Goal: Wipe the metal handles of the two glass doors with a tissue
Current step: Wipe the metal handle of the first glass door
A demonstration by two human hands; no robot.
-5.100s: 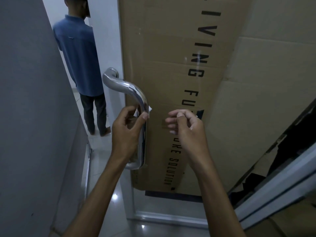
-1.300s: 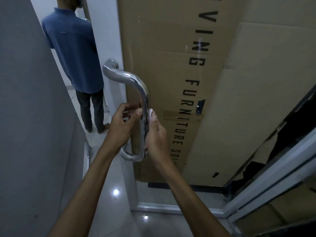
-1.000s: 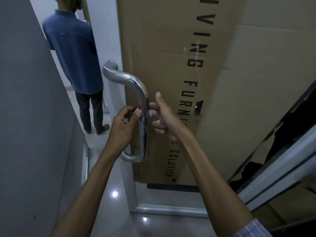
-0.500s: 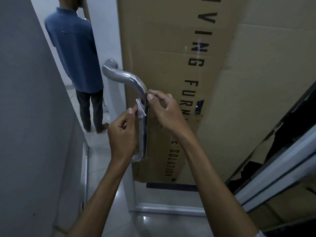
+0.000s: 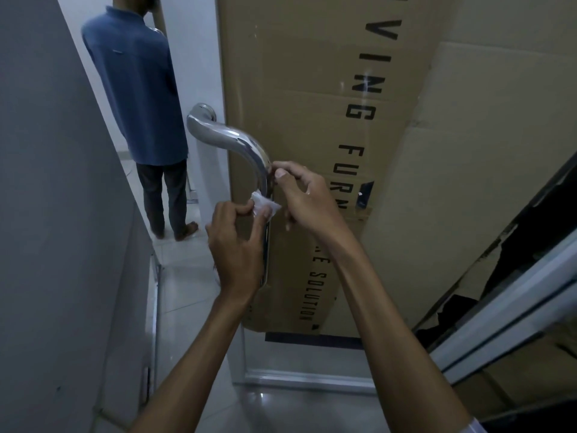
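A curved chrome door handle [image 5: 249,148] is fixed on the glass door [image 5: 306,378] in front of me. My left hand [image 5: 237,245] pinches a small crumpled white tissue [image 5: 264,205] between thumb and fingers and holds it against the handle's upright bar. My right hand [image 5: 304,198] is just right of the bar, fingers curled. Its thumb and index fingertip close on the bar right above the tissue. The tissue's right end reaches this hand. My left hand hides the lower part of the bar.
A tall cardboard box [image 5: 312,89] with black lettering stands behind the glass. A person in a blue shirt [image 5: 134,89] stands in the doorway at the left, back turned. A grey wall [image 5: 46,214] is close on my left. A white frame [image 5: 499,323] slants at the lower right.
In the last second the tissue went from my right hand to my left. My left hand let go of the bar, rose and now holds the tissue on it. My right hand shifted slightly up.
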